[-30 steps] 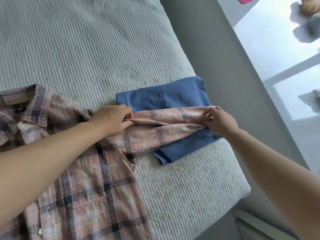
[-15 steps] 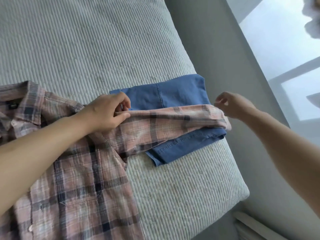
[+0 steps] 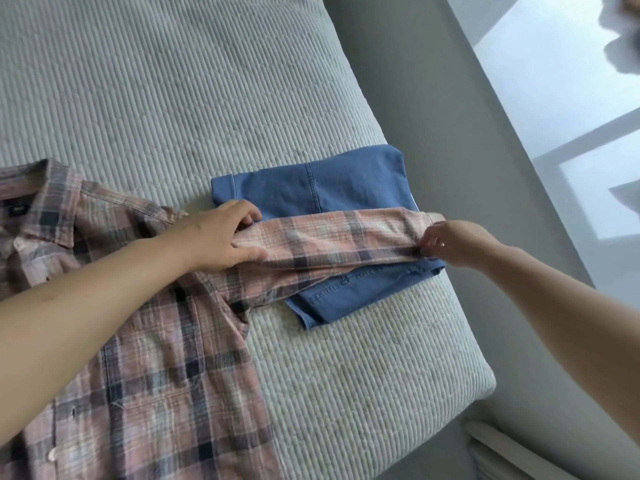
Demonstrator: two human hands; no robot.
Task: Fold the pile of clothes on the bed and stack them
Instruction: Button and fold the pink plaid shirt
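A pink plaid shirt [image 3: 166, 358] lies spread on the bed at the lower left, collar to the far left. Its sleeve [image 3: 332, 244] stretches rightward across a folded blue garment [image 3: 311, 188] near the bed's right edge. My left hand [image 3: 218, 237] holds the sleeve near the shoulder, thumb under the fabric and fingers over its top edge. My right hand [image 3: 450, 242] pinches the cuff end of the sleeve at the blue garment's right side.
The bed [image 3: 180, 91] has a ribbed grey-green quilt; its right edge drops to a grey floor [image 3: 450, 109]. A bright window patch [image 3: 561, 81] lies at the right. A white skirting or radiator edge [image 3: 512, 452] shows at the bottom right.
Half a second ago my right hand hovered off the cuff; now it pinches the cuff again. The sleeve lies flatter and straighter across the blue garment. My left hand stays at the shoulder.
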